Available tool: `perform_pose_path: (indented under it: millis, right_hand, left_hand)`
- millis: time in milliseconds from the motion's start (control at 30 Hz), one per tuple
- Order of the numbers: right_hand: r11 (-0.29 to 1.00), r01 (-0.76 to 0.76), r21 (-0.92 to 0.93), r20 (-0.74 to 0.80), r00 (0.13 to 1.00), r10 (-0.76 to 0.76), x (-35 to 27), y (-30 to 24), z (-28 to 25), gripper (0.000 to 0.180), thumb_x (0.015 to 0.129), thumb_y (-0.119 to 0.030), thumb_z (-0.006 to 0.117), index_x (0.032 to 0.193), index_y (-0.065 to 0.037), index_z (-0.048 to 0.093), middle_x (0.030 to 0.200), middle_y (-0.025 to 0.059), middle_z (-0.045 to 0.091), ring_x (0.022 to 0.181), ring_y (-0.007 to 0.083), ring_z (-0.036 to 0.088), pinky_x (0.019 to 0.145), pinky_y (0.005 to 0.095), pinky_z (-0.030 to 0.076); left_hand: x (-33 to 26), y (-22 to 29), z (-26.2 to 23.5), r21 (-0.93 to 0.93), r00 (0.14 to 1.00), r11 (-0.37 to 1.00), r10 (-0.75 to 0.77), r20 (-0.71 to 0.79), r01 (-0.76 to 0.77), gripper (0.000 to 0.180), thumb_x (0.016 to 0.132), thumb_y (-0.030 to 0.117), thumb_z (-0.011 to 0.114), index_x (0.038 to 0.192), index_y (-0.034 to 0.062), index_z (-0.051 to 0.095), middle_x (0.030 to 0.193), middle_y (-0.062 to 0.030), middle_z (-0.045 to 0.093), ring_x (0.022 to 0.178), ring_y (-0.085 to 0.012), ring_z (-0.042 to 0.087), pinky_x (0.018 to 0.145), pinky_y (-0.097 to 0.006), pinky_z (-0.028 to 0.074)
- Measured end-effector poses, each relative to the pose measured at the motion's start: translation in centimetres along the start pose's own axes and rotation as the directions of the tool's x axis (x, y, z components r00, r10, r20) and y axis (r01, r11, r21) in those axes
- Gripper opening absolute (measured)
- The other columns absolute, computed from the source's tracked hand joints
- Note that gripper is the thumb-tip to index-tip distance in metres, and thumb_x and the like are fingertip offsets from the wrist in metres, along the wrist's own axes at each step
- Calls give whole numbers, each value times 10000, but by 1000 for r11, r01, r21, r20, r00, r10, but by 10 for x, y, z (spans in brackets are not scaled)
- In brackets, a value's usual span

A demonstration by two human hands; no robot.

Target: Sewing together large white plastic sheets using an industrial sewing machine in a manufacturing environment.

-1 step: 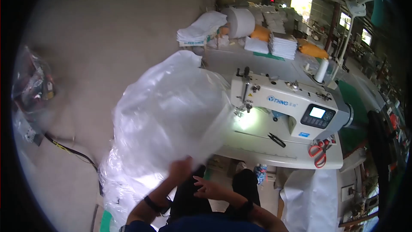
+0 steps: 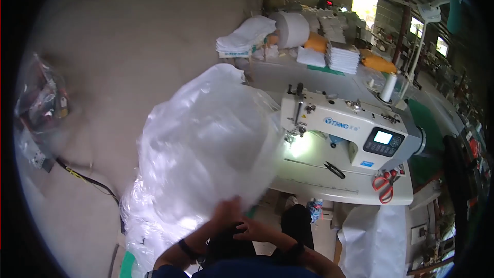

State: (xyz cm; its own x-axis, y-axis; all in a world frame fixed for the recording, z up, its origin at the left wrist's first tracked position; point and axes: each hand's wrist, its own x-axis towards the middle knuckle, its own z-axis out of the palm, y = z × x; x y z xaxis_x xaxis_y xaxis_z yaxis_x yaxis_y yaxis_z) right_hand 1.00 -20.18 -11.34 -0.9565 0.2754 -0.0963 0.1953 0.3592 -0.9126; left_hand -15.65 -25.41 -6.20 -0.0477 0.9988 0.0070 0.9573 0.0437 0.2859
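A large translucent white plastic sheet (image 2: pixel 211 139) billows at the left of the sewing machine (image 2: pixel 339 126), its far right part reaching up to the needle area. At the near edge of this sheet my left hand (image 2: pixel 228 212) is closed on the plastic, its fingers somewhat blurred. My right hand (image 2: pixel 254 230) lies just to the right and nearer to me, over my lap. Its fingers are apart and I see nothing in them. Black thread snips (image 2: pixel 334 170) and red-handled scissors (image 2: pixel 383 187) rest on the machine's white bed.
A white thread cone (image 2: pixel 388 87) stands behind the machine. Farther back are stacked white sheets (image 2: pixel 342 58), a big white roll (image 2: pixel 292 30) and orange bundles (image 2: pixel 380 63). On the left floor lie a clear bag (image 2: pixel 43 98) and a black cable (image 2: pixel 87 177).
My left hand has moved slightly right and nearer to my right hand, and the sheet's near part shifts with it. The whole view has drifted a little.
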Motion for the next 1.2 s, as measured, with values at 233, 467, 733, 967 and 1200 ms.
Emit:
perform_pose_path:
  millis: [233, 467, 733, 967, 1200]
  right_hand:
    - [652, 47, 756, -197, 968, 158, -27, 41, 31, 534, 847, -298, 636, 1266, -19, 457, 1109, 96, 587, 1000, 176, 551, 884, 306, 441]
    - [727, -221, 650, -69, 935, 347, -53, -19, 0, 511, 865, -270, 616, 1279, -22, 450, 1260, 89, 503, 1114, 190, 489, 973, 326, 378]
    - [638, -246, 730, 94, 960, 262, -131, -58, -34, 464, 874, -252, 583, 1247, 11, 496, 1222, 102, 558, 1117, 190, 517, 984, 315, 372]
    - [443, -201, 874, -25, 891, 454, -122, 6, -27, 527, 852, -199, 617, 1283, 37, 426, 1231, 128, 530, 1161, 237, 492, 1014, 352, 364]
    - [899, -170, 404, -173, 951, 258, -42, 27, 10, 574, 777, -207, 716, 1250, 13, 476, 1202, 110, 547, 1128, 205, 499, 966, 344, 409]
  left_hand:
    - [-20, 50, -50, -498, 955, 834, 293, 34, -238, 485, 831, 304, 623, 1223, 36, 521, 1119, -167, 595, 1014, -304, 586, 853, -368, 477]
    - [7, 67, -78, -315, 931, 935, 39, -362, -161, 558, 805, 393, 651, 1192, 14, 516, 1155, -181, 559, 1066, -330, 544, 902, -394, 439]
    - [73, -125, -88, 305, 899, 856, -338, -279, 417, 620, 869, 552, 431, 1359, 176, 375, 1459, -77, 271, 1362, -282, 197, 1026, -625, 175]
    - [-38, -297, -144, 99, 261, 247, -951, -166, 964, 648, 816, 495, 554, 1343, 151, 403, 1423, -94, 342, 1318, -299, 307, 995, -587, 260]
    - [6, -264, -141, -46, 593, 786, -502, -629, 616, 246, 830, 219, 574, 1006, 48, 599, 958, -182, 623, 836, -362, 617, 744, -432, 498]
